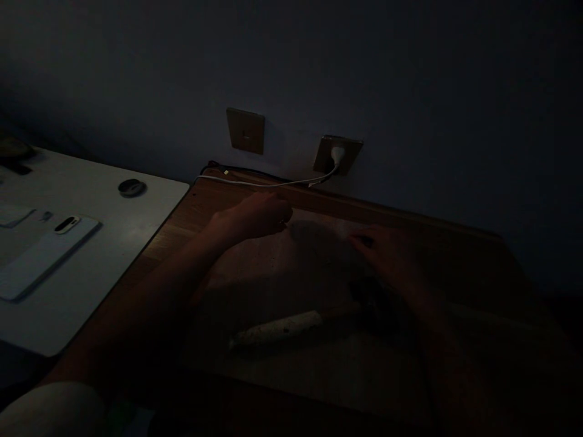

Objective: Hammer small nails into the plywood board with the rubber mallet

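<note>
1. The left hand [257, 215] hovers over the far left part of a pale rectangular sheet [282, 261] that lies flat on a brown wooden surface [460, 255]. Its fingers are curled in and the thumb meets the fingertips, so the grip is narrow. The light is too dim to tell whether anything sits inside it.
2. The right hand [392, 258] lies low over the right part of the sheet, fingers stretched toward the far left. A small dark spot shows at its fingertips, too dim to name. I cannot tell whether the grip is closed on anything.
3. A hammer with a pale wooden handle and a dark head [291, 326] lies on the near part of the sheet, nearer than both hands. Its handle points left, and its head lies just beside the right wrist. Neither hand holds it.
4. To the left a white surface [113, 230] stands just beside the wooden one. It carries a white flat phone [43, 258] and, farther back, a dark round disc [132, 187].
5. On the far wall there is a beige square switch plate [246, 130] and, to its right, a beige socket [348, 145] with a white plug [337, 154] in it. A white cable [259, 182] runs left from the plug along the far edge of the wooden surface.
</note>
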Action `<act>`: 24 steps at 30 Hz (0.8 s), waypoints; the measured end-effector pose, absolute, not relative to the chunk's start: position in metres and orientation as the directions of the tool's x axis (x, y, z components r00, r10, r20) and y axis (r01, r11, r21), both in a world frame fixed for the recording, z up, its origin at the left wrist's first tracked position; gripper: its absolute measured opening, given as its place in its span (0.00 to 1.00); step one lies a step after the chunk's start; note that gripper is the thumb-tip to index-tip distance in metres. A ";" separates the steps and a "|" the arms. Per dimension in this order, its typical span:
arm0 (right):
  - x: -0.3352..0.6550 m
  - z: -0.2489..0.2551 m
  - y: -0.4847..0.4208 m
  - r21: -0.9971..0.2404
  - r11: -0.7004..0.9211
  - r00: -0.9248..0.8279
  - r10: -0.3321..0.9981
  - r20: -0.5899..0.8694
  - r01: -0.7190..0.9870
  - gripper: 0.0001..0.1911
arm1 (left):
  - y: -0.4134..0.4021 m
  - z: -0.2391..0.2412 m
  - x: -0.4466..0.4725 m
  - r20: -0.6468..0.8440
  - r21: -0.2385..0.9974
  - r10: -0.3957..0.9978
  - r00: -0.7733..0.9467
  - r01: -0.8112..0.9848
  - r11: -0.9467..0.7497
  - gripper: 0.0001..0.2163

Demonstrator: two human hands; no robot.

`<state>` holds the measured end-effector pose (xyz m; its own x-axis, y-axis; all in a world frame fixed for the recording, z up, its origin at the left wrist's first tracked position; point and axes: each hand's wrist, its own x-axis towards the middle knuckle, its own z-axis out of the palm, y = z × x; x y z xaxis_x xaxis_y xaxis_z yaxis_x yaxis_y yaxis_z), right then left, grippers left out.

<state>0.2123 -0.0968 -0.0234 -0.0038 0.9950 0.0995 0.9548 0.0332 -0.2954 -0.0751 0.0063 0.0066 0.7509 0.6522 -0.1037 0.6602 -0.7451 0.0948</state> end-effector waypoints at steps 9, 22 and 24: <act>0.216 -0.030 -0.096 -0.289 0.119 -0.075 0.985 0.158 0.950 0.09 | 0.003 0.009 -0.072 -0.110 0.031 0.650 0.752 0.656 -0.754 0.08; 0.209 -0.015 -0.101 -0.493 0.179 -0.135 0.983 0.125 0.851 0.08 | 0.002 0.024 -0.074 0.051 0.244 0.574 0.818 0.547 -0.801 0.06; 0.207 -0.020 -0.101 -0.501 0.190 -0.173 0.982 0.080 0.844 0.09 | -0.002 0.017 -0.068 -0.013 0.268 0.549 0.836 0.532 -0.803 0.06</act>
